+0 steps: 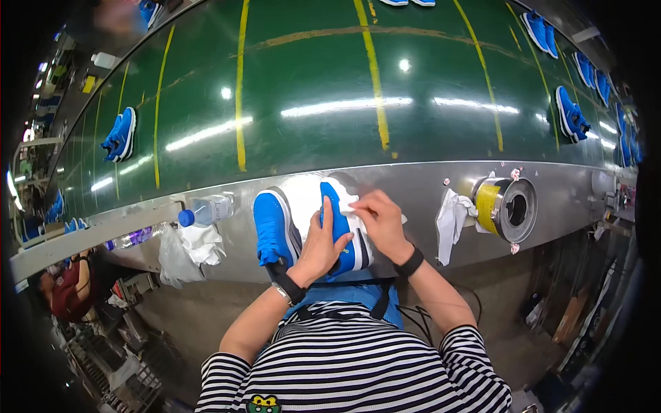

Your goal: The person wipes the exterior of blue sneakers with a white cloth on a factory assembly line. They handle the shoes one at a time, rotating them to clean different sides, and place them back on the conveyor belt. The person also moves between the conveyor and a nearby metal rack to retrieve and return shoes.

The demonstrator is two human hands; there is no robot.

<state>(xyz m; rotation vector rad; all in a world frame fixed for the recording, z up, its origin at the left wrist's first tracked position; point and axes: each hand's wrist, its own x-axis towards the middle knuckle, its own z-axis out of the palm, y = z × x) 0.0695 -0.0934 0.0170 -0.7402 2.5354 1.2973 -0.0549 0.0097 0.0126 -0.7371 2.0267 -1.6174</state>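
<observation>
Head view. The left hand (321, 246) is closed around a blue-and-white shoe (342, 230), gripping it from the side at the near metal edge of the conveyor belt (310, 82). The right hand (380, 219) pinches a white cloth (350, 206) against the shoe's upper; most of the cloth is hidden under the fingers. A second blue shoe (274, 228) stands just beside, to the left, its heel partly covered by the left wrist. A plastic bottle (205, 210) lies further left on the edge, a yellow tape roll (490, 204) to the right. More blue shoes (120, 135) ride the green belt, those at the far corners cut off.
</observation>
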